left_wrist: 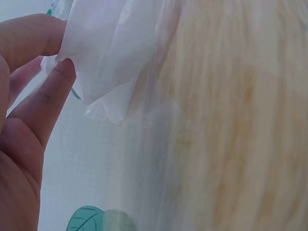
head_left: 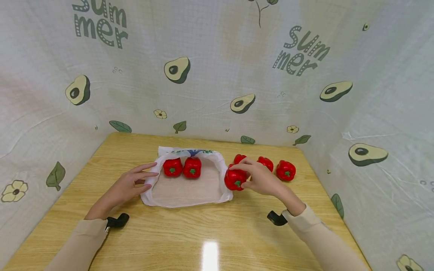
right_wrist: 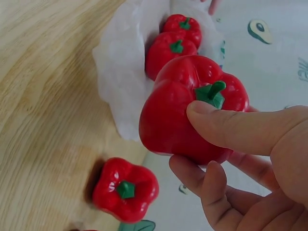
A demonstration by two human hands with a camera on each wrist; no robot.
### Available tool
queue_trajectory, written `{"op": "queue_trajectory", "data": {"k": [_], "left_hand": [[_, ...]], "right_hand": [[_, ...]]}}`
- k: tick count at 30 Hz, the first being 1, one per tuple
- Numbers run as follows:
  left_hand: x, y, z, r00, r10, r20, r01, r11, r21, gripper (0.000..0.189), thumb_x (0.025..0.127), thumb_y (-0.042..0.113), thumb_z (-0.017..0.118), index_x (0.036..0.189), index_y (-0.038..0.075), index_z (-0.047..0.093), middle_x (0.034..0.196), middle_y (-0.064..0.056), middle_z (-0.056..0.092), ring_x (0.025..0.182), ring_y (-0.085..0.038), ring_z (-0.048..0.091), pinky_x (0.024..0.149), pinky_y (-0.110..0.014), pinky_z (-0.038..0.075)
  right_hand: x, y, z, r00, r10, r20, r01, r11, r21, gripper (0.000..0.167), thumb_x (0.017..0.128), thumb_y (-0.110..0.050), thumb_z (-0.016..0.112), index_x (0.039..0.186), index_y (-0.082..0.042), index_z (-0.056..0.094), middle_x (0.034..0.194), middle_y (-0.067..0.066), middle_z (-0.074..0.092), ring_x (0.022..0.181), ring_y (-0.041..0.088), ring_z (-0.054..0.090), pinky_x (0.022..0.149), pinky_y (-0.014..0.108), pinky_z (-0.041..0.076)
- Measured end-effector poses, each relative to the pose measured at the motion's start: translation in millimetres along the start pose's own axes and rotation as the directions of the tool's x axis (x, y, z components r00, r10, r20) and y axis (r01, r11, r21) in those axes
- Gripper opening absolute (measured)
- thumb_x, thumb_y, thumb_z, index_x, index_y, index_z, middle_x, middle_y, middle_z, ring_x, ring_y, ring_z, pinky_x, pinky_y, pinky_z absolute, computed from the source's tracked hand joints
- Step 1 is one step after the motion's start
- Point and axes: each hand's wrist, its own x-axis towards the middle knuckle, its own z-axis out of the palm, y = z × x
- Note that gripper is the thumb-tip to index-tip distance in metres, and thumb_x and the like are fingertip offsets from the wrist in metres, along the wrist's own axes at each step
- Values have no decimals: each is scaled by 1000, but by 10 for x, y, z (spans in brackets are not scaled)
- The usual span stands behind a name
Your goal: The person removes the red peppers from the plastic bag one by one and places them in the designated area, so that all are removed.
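My right hand (head_left: 262,177) grips a red bell pepper (right_wrist: 168,113) with a green stem, thumb beside the stem and fingers round the other side. The pepper is at the right rim of a white plastic bag (head_left: 184,206), which lies with its mouth spread towards me. Inside the bag, two more red peppers (head_left: 192,168) sit side by side at the back left. My left hand (head_left: 130,184) is at the bag's left edge, fingers extended and spread, with fingertips touching the plastic (left_wrist: 106,53).
Several red peppers stand to the right of the bag: one at the far right (head_left: 286,170), one behind my right hand (head_left: 265,162), one partly hidden (head_left: 239,158). The wooden table (head_left: 169,237) meets a patterned cloth (head_left: 210,98) at the back and sides.
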Motion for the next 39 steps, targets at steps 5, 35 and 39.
{"op": "queue_trajectory", "data": {"k": [5, 35, 39], "left_hand": [[2, 5, -2, 1000, 3, -2, -3, 1000, 0, 52, 88, -5, 83, 137, 7, 72, 160, -13, 50, 130, -27, 59, 92, -15, 56], [-3, -3, 5, 1000, 6, -8, -6, 1000, 3, 53, 88, -4, 83, 138, 9, 72, 161, -11, 50, 131, -32, 59, 92, -31, 63], [-4, -2, 3, 1000, 8, -7, -8, 1000, 1, 53, 88, -5, 83, 138, 9, 72, 161, -12, 50, 133, -33, 58, 92, -33, 63]], "right_hand": [[-75, 68, -22, 1000, 13, 3, -13, 1000, 21, 61, 83, -3, 90, 139, -16, 70, 127, 6, 64, 90, 22, 67, 75, 37, 65], [-324, 386, 70, 996, 83, 25, -84, 996, 33, 62, 83, 0, 90, 140, -16, 69, 132, 8, 64, 97, 19, 66, 79, 35, 65], [-337, 419, 101, 996, 86, 32, -87, 995, 40, 62, 83, -1, 89, 140, -16, 69, 135, 8, 64, 99, 19, 67, 79, 33, 64]]}}
